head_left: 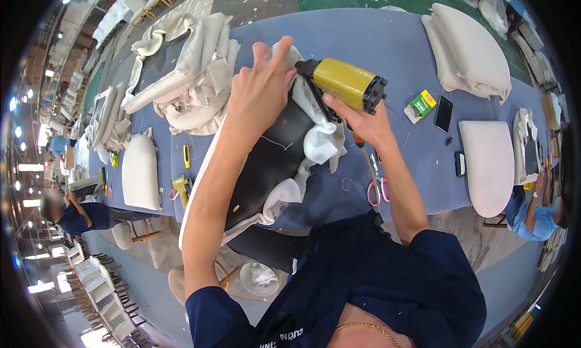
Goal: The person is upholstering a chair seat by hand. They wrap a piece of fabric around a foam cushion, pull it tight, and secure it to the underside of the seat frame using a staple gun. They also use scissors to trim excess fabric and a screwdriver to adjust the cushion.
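Observation:
A padded chair panel (261, 161) lies with its black underside up, pale fabric (284, 200) bunched loosely along its right and near edges. At its far end my left hand (261, 88) grips the fabric edge between thumb and fingers, with other fingers raised. My right hand (365, 123) is wrapped round the handle of a yellow and black staple gun (345, 83), mostly hidden under its body. The tool's nose is at the panel's far edge, close to my left thumb. Exactly where the nose touches is hidden.
Red-handled scissors (377, 192) lie right of the panel. Farther right are a small green-yellow box (420, 107), a phone (443, 114) and padded panels (486, 166). Fabric-covered pieces (193, 75) are piled at the left, near a screwdriver (186, 157). Other people (85, 215) sit on both sides.

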